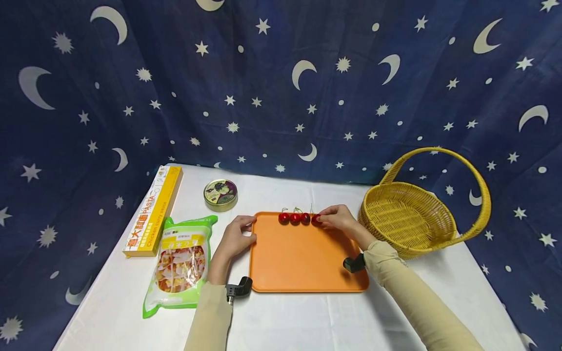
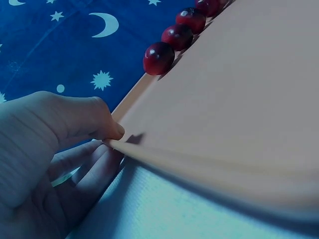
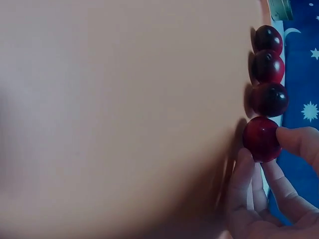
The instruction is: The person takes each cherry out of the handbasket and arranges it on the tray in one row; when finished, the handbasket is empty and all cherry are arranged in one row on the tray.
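Orange tray (image 1: 303, 258) mid-worktop, stiff and light, left hand (image 1: 234, 239) pinching its far-left corner. Four cherries (image 1: 295, 218) lined along far edge; right hand (image 1: 338, 219) pinching rightmost cherry (image 3: 261, 139). Probably smooth, easily bruised, so gentle fingertip hold.

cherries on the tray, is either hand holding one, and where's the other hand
The right hand pinches the end cherry round its body. The left hand grips the orange tray at its far left corner.

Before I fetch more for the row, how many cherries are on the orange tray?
4, in a row along the far edge of the tray: three free cherries, and the fourth cherry pinched by the right hand.
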Motion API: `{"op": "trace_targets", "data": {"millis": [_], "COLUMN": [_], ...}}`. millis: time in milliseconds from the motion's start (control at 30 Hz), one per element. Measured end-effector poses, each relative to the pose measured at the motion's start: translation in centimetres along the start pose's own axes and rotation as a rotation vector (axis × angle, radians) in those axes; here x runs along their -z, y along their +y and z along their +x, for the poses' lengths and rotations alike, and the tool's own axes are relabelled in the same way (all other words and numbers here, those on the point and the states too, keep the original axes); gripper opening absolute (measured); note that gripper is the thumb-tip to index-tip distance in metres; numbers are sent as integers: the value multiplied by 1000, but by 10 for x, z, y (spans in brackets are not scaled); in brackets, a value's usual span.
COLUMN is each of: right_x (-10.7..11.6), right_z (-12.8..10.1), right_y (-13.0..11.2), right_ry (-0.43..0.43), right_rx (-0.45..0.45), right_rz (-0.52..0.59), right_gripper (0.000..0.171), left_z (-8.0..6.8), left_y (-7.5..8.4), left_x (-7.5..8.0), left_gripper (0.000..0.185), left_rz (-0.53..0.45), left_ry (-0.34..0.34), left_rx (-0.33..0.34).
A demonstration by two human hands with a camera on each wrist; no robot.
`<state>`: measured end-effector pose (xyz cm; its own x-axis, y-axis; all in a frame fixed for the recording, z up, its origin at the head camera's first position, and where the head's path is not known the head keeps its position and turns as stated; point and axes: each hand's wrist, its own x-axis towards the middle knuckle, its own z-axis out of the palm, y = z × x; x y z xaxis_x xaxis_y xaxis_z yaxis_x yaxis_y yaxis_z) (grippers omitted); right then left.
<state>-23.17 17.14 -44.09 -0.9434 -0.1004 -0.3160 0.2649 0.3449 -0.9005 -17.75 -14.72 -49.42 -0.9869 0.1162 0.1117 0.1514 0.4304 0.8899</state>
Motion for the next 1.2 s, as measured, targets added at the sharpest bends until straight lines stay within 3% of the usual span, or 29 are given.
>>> {"op": "trace_targets", "data": {"millis": [400, 900, 1200], "right_x": [-3, -1, 43], "right_z": [2, -2, -11], "right_y": [6, 3, -20], "right_ry": [17, 25, 18], "right_rx": [-35, -16, 102], "right_rz": [155, 65, -136], "right_gripper": [17, 23, 30], "left_z": [0, 0, 0], "left_y": [1, 0, 1], "left_x": [0, 0, 1], "left_gripper": [52, 52, 52], "left_rz": [-4, 5, 12], "left_ry": [3, 4, 1], "left_rx": [6, -11, -7]}}
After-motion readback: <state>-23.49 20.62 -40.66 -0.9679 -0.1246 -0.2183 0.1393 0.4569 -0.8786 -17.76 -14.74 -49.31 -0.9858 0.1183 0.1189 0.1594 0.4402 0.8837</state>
